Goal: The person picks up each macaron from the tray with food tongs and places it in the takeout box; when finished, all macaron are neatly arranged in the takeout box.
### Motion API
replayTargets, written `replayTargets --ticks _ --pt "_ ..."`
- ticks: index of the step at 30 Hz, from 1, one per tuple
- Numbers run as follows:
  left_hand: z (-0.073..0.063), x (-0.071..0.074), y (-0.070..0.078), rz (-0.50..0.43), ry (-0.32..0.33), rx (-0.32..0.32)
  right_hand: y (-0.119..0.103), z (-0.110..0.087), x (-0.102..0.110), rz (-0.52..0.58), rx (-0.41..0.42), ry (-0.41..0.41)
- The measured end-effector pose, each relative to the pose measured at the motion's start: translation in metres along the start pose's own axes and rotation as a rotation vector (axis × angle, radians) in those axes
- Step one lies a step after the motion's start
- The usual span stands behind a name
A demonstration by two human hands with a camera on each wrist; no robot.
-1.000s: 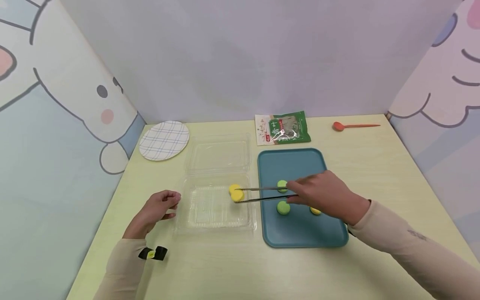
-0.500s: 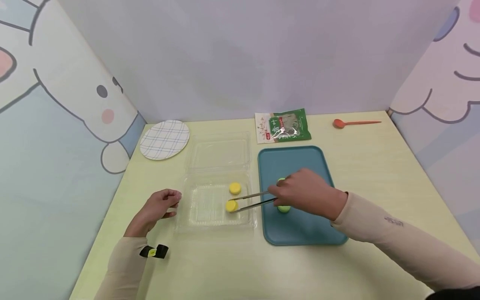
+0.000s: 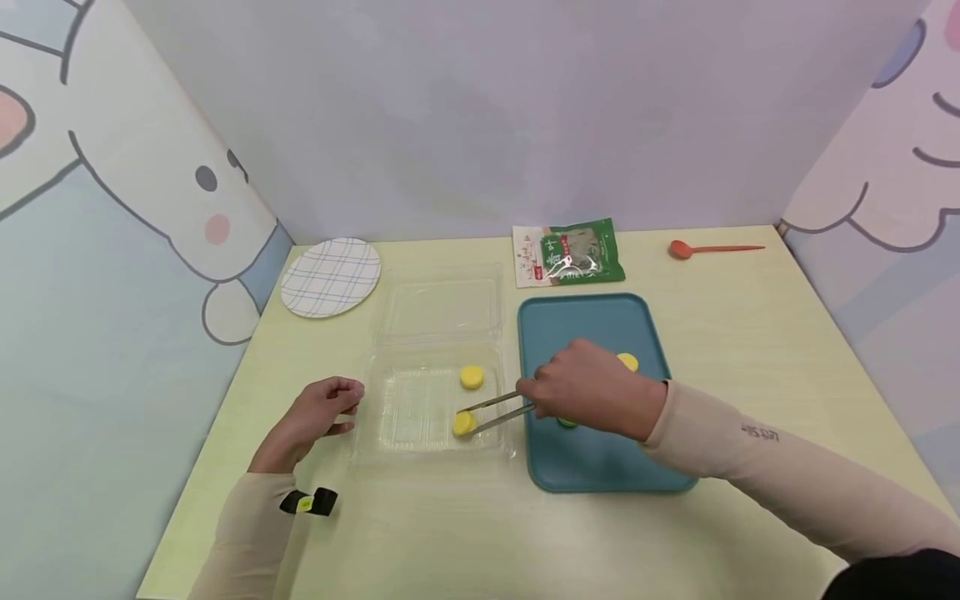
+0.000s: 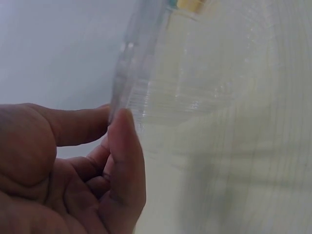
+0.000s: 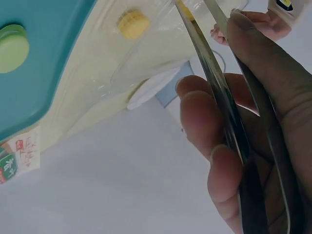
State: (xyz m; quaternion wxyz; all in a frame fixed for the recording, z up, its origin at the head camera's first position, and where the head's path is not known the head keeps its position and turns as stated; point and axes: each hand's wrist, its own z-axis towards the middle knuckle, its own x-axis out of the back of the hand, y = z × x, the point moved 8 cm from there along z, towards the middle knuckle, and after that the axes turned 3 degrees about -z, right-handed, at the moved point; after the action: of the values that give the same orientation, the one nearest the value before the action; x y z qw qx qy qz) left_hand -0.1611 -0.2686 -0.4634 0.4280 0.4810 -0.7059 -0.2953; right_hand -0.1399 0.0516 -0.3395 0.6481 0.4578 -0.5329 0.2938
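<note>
My right hand [image 3: 592,387] holds a pair of metal tongs [image 3: 503,419], fingers and thumb curled along its arms in the right wrist view. The tong tips sit on either side of a yellow macaron [image 3: 464,423] inside the opened clear plastic box [image 3: 416,408]. Behind it in the same half lies a second yellow macaron [image 3: 472,377]. At the box's left edge my left hand [image 3: 321,410] pinches the rim between thumb and index finger, as the left wrist view shows. A green macaron [image 5: 13,48] on the tray is mostly hidden by my right hand in the head view.
Under my right forearm lies a blue tray [image 3: 585,321] with a yellow macaron [image 3: 628,361] near its right side. Toward the back are a checked plate [image 3: 330,277], a green-and-white food packet [image 3: 567,252] and a red spoon [image 3: 681,249]. Walls enclose the table's back and sides.
The tongs have moved left and toward the front with one yellow macaron, which now lies apart from the other. My left hand has stayed at the box's edge.
</note>
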Motion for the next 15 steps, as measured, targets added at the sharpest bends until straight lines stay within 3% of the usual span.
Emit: replayTargets --ticks 11,15 --pt "0.0012 -0.0009 0.0013 -0.009 -0.007 -0.004 -0.0002 0.0028 -0.0017 -0.011 -0.011 -0.038" --pt "0.0014 -0.0007 -0.0003 -0.011 -0.006 0.002 0.0003 -0.001 -0.0006 -0.033 -0.011 -0.014"
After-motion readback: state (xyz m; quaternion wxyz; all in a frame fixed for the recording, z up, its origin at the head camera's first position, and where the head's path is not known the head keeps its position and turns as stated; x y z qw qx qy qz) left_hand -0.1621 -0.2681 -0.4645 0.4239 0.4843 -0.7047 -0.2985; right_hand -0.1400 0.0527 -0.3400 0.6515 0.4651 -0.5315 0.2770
